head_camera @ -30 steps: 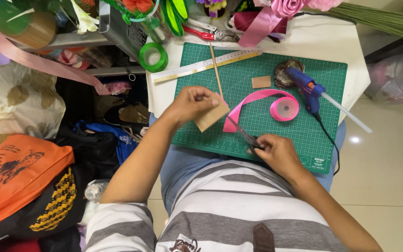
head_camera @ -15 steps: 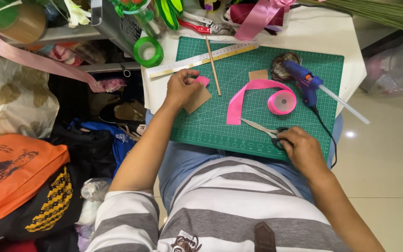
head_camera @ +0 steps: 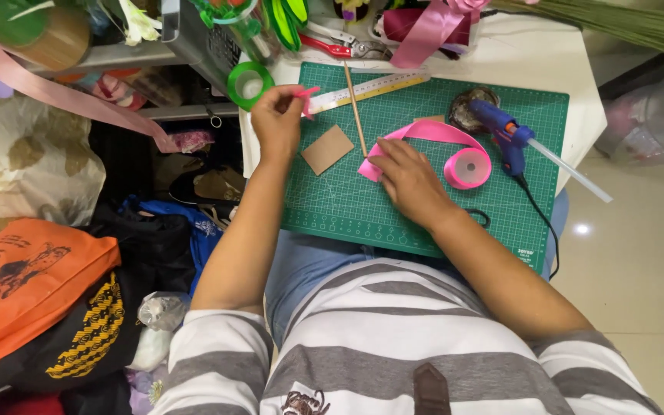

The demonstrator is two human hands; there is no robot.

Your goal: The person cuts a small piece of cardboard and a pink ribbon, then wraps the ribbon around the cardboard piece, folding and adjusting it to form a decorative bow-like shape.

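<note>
My left hand (head_camera: 277,117) is raised over the mat's upper left corner and pinches a short cut piece of pink ribbon (head_camera: 306,93). My right hand (head_camera: 407,178) lies on the green cutting mat (head_camera: 347,211), its fingertips on the loose end of the pink ribbon (head_camera: 424,129). That ribbon curves back to its roll (head_camera: 468,167). Between my hands, a brown cardboard square (head_camera: 327,149) lies flat on the mat. Black scissors (head_camera: 479,218) lie beside my right wrist, partly hidden.
A wooden stick (head_camera: 356,115) and a ruler (head_camera: 374,87) lie on the mat's top part. A blue glue gun (head_camera: 501,132) with its cord lies at the right. A green tape roll (head_camera: 249,83), red-handled cutters (head_camera: 332,46) and ribbons crowd the back edge. Bags fill the floor at left.
My right hand left the scissors on the mat and moved up to the ribbon's loose end. My left hand let the cardboard go and lifted the cut pink piece up and left.
</note>
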